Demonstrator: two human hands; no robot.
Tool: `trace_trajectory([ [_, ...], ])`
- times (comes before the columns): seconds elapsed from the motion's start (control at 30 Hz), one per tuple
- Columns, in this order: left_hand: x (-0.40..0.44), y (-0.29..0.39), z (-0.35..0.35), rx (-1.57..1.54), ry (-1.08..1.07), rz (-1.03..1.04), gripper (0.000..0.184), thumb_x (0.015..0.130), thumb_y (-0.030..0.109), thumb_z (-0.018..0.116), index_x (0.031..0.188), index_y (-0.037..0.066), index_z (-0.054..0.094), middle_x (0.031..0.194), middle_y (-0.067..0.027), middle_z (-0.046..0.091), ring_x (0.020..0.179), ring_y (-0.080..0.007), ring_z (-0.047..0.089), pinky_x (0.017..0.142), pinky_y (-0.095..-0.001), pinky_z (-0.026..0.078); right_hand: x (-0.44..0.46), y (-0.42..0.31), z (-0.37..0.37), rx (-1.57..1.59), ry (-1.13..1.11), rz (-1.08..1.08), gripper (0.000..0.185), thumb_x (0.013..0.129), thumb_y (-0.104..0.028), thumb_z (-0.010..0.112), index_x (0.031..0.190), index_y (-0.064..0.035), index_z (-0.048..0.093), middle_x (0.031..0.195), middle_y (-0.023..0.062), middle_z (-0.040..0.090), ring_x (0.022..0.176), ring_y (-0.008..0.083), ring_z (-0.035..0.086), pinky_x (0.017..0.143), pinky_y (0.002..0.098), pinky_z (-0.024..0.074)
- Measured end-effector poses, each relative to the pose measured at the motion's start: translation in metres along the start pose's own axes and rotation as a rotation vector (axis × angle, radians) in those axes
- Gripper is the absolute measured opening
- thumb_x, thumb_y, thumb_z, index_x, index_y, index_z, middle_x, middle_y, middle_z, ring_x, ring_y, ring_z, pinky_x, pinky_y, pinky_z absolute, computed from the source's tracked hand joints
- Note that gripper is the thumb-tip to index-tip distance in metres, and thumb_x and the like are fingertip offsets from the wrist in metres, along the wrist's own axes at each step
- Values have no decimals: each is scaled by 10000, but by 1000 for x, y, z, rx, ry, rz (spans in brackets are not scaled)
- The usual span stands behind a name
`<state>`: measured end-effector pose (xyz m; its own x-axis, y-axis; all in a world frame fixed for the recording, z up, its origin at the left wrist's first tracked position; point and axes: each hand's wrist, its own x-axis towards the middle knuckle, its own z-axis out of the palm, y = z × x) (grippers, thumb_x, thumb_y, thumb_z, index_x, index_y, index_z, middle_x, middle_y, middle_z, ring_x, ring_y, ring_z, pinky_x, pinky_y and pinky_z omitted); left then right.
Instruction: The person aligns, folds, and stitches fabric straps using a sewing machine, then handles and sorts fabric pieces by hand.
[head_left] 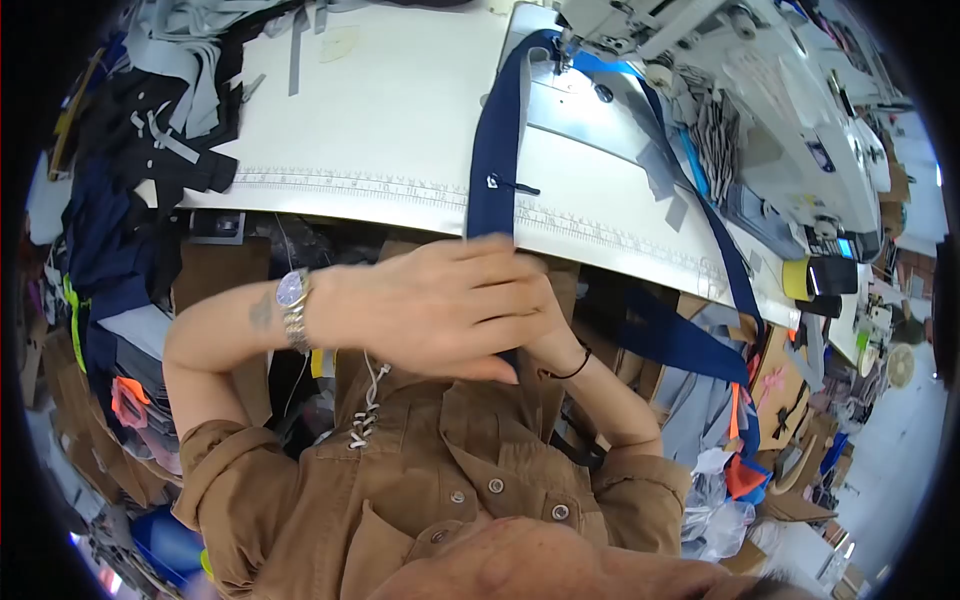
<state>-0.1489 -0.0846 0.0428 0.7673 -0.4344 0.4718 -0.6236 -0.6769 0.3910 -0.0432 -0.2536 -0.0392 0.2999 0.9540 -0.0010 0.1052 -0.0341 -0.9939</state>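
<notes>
A long navy fabric strip runs from the sewing machine's needle area over the table's front edge and down behind my hands. A small white mark and a short dark piece show on it near the ruler. My left hand, with a watch on its wrist, reaches across in front of the strip. Its fingers are stretched out, slightly blurred, with the thumb apart. My right hand, with a black band at the wrist, lies mostly behind the left one. The right fingers are hidden, so their hold on the strip cannot be seen.
A white sewing table carries a printed ruler along its front edge. Black and grey fabric pieces are heaped at the left. Grey strips hang by the machine. Another navy length hangs below the table at right.
</notes>
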Motion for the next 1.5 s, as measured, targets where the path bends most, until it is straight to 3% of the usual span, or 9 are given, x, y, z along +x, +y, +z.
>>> trace_trajectory([
  [0.1, 7, -39, 26, 225, -20, 132, 367, 902, 425, 611, 805, 72, 594, 724, -14, 555, 560, -177, 573, 667, -333, 516, 2, -10, -12, -371, -115, -153, 390, 943, -119, 616, 1302, 5, 525, 1045, 102, 694, 845, 157, 665, 791, 284, 536],
  [0.2, 1, -97, -8, 583, 99, 133, 261, 839, 286, 695, 694, 128, 546, 616, -6, 512, 508, -179, 562, 528, -316, 478, 5, -67, -46, 189, -283, 585, 435, 879, -58, 649, 1291, 13, 528, 1126, 138, 678, 737, 217, 668, 735, 314, 551],
  [0.47, -34, -160, -33, 919, 104, -403, 185, 855, 206, 692, 769, 72, 598, 809, -73, 655, 696, -244, 654, 685, -338, 531, 11, -82, -87, -1504, 316, -234, 485, 847, -151, 702, 1303, -49, 572, 1299, 148, 576, 1166, 303, 580, 967, 462, 465],
  [0.6, -12, -137, -17, 663, 178, -272, 198, 805, 100, 737, 962, 46, 630, 947, -101, 636, 943, -288, 608, 863, -381, 503, 17, -51, -59, -1229, 85, -230, 632, 843, -267, 713, 1375, 2, 504, 1441, 168, 474, 1349, 303, 445, 1127, 487, 337],
  [0.87, 3, -132, -11, 318, 278, -239, 143, 806, 14, 727, 929, 13, 654, 926, -86, 657, 867, -242, 638, 744, -328, 522, 25, -26, -52, -1309, 107, -200, 685, 878, -393, 663, 1390, 26, 485, 1480, 212, 426, 1381, 338, 393, 1136, 492, 316],
  [1.0, 21, -107, -46, 146, 368, -392, 105, 891, 3, 674, 993, -15, 654, 872, -116, 681, 701, -222, 658, 657, -290, 515, 67, -35, -13, -1169, 130, -270, 714, 854, -456, 676, 1345, 35, 508, 1373, 244, 493, 1294, 349, 462, 1080, 494, 362],
  [1.1, 43, -109, -34, 94, 65, -546, 134, 888, 148, 702, 968, 51, 656, 711, -115, 638, 637, -294, 603, 599, -336, 476, 132, -19, 25, -972, -162, -289, 690, 827, -493, 692, 1244, 39, 558, 1182, 239, 582, 1097, 340, 574, 1000, 457, 424],
  [1.3, 6, -169, -34, 25, 14, -696, 208, 854, 201, 741, 885, 28, 630, 641, -99, 564, 570, -229, 496, 571, -339, 416, 125, -31, -14, -964, -59, -755, 459, 842, -330, 722, 1142, 3, 628, 1179, 171, 640, 1134, 318, 611, 1055, 433, 426],
  [1.5, -5, -176, -34, 83, 85, -619, 236, 838, 255, 756, 858, 51, 641, 666, -113, 620, 585, -248, 586, 554, -351, 432, 92, -30, -119, -1234, -24, -551, 417, 832, -255, 734, 1171, -33, 635, 1278, 87, 603, 1232, 255, 554, 1060, 452, 436],
])
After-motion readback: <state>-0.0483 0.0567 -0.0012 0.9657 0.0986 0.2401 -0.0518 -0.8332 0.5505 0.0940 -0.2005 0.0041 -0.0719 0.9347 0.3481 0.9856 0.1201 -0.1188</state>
